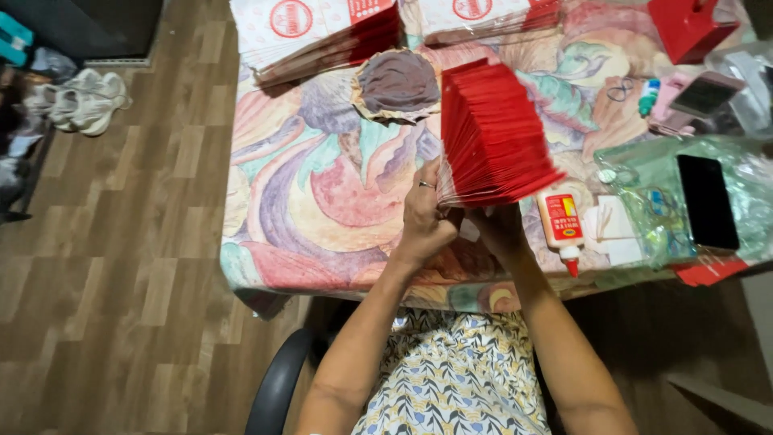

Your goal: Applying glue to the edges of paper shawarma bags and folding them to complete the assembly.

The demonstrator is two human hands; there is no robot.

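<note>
A thick stack of red paper sheets [491, 133] is fanned out above the table, its near end held by both hands. My left hand [424, 213], with a ring on one finger, grips the stack's lower left edge. My right hand [498, 225] sits under the stack's near end and is mostly hidden by it. The stack tilts away from me over a table covered with a colourful swirl-pattern cloth [322, 193].
A white glue bottle [562, 224] lies just right of my hands. A round brown dish [396, 83] and piles of white-and-red printed sheets [314, 32] lie farther back. Two phones [707, 201], a red bag [688, 26] and clear plastic occupy the right. Shoes [84, 101] sit on the wood floor.
</note>
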